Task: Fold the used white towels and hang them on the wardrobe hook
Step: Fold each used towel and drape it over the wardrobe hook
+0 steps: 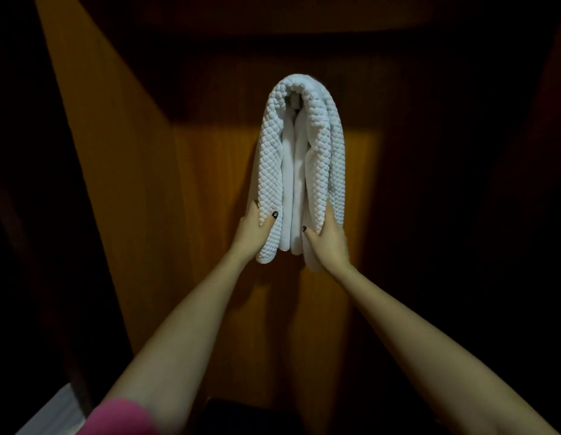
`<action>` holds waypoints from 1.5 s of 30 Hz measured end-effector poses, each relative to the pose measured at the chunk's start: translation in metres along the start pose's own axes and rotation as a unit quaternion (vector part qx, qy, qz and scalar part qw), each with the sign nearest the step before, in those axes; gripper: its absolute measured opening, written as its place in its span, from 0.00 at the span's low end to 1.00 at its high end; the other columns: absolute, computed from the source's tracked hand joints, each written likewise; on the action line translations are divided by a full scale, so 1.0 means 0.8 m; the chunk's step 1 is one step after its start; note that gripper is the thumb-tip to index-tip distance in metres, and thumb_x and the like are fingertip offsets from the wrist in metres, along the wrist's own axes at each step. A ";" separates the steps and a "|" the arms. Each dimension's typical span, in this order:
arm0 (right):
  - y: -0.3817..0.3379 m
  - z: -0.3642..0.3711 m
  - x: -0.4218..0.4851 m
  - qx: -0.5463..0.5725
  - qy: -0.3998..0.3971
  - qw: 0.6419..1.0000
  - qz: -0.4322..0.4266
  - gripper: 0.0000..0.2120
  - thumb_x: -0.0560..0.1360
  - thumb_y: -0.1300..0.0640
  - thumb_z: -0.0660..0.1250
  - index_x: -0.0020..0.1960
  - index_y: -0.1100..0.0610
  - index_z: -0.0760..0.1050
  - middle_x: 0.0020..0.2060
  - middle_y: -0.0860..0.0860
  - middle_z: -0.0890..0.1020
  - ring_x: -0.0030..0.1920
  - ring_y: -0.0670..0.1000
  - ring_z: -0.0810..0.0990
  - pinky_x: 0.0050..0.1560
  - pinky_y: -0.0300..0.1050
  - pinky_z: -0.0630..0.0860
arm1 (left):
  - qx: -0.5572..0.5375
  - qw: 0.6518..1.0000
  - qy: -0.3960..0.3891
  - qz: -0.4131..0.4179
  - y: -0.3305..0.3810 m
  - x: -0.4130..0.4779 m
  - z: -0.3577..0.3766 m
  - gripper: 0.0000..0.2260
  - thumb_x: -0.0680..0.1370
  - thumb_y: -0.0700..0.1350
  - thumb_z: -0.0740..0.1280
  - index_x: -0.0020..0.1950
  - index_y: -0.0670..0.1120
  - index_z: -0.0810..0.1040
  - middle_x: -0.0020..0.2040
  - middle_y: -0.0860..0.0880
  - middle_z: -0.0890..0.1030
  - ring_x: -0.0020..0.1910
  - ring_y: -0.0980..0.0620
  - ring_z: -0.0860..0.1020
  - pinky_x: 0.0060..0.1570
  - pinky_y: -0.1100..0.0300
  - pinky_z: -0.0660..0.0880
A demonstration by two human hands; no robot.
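Brown wooden wardrobe panel (210, 183) spreads either side of the hanging folded white waffle-weave towel (304, 152), whose lower side edges your left hand (255, 232) and right hand (328, 238) grip with curled fingers.

Both hands grip hung towel (299, 158) sides.

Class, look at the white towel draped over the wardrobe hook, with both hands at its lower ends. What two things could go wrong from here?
1. The towel hangs only by its top fold over a small hook; if the left hand or right hand tugs harder, it may slide off sideways.
2. The smooth inner layers seem to sit loosely between the waffled outer ones and might slip down once released.
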State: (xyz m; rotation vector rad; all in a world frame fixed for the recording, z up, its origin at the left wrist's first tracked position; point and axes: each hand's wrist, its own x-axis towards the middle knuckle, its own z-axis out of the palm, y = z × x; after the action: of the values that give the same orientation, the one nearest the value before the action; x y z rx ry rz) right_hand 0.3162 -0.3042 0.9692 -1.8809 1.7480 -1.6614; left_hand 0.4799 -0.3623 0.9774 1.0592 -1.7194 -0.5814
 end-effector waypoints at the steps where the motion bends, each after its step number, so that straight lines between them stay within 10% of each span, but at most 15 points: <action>1: 0.001 -0.005 -0.002 0.005 0.002 1.000 -0.003 0.32 0.75 0.57 0.65 0.76 0.49 0.56 0.60 0.48 0.77 0.56 0.48 0.77 0.53 0.43 0.75 | 0.054 0.998 0.010 0.004 -0.003 -0.003 -0.002 0.17 0.80 0.52 0.61 0.66 0.46 0.67 0.60 0.47 0.78 0.55 0.46 0.79 0.50 0.55 0.75; 6: 0.004 -0.028 -0.033 -0.014 0.005 1.000 -0.014 0.24 0.74 0.54 0.68 0.67 0.50 0.64 0.49 0.39 0.75 0.52 0.50 0.78 0.42 0.35 0.70 | 0.136 0.991 0.007 0.014 -0.011 -0.036 -0.020 0.26 0.78 0.60 0.59 0.74 0.52 0.61 0.67 0.46 0.75 0.62 0.42 0.75 0.58 0.49 0.72; 11: 0.005 -0.024 -0.096 -0.108 -0.047 0.991 0.066 0.30 0.76 0.52 0.68 0.74 0.57 0.62 0.67 0.54 0.74 0.67 0.58 0.69 0.67 0.56 0.69 | 0.223 0.970 -0.063 0.069 -0.029 -0.092 -0.049 0.29 0.79 0.58 0.59 0.77 0.49 0.58 0.77 0.47 0.62 0.76 0.49 0.56 0.72 0.50 0.57; 23: -0.060 0.081 -0.409 -0.198 -0.269 0.929 0.157 0.27 0.81 0.46 0.59 0.77 0.50 0.57 0.78 0.54 0.58 0.77 0.62 0.51 0.75 0.61 0.54 | 0.241 0.953 -0.184 -0.033 -0.149 -0.391 -0.178 0.27 0.81 0.54 0.59 0.77 0.48 0.57 0.78 0.48 0.58 0.77 0.49 0.52 0.74 0.50 0.52; 36: -0.173 0.261 -0.649 -0.163 -0.476 0.851 0.149 0.26 0.80 0.50 0.60 0.76 0.51 0.59 0.77 0.55 0.59 0.76 0.63 0.54 0.73 0.62 0.57 | 0.186 0.923 -0.044 -0.334 -0.281 -0.708 -0.344 0.23 0.79 0.45 0.65 0.73 0.43 0.66 0.72 0.43 0.68 0.72 0.43 0.63 0.70 0.53 0.59; 45: -0.202 0.430 -0.683 -0.126 -0.566 0.811 0.078 0.27 0.78 0.52 0.63 0.76 0.53 0.62 0.73 0.57 0.65 0.71 0.63 0.62 0.69 0.57 0.65 | 0.184 0.876 0.068 -0.440 -0.370 -0.725 -0.416 0.23 0.79 0.43 0.65 0.73 0.41 0.67 0.70 0.41 0.71 0.70 0.42 0.68 0.69 0.48 0.64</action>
State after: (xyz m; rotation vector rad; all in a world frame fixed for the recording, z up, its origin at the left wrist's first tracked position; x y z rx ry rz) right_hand 0.8002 -0.0357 0.5991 -2.0119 1.4600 -0.0455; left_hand 0.9691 0.0188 0.5906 2.1348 -1.1699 -0.7147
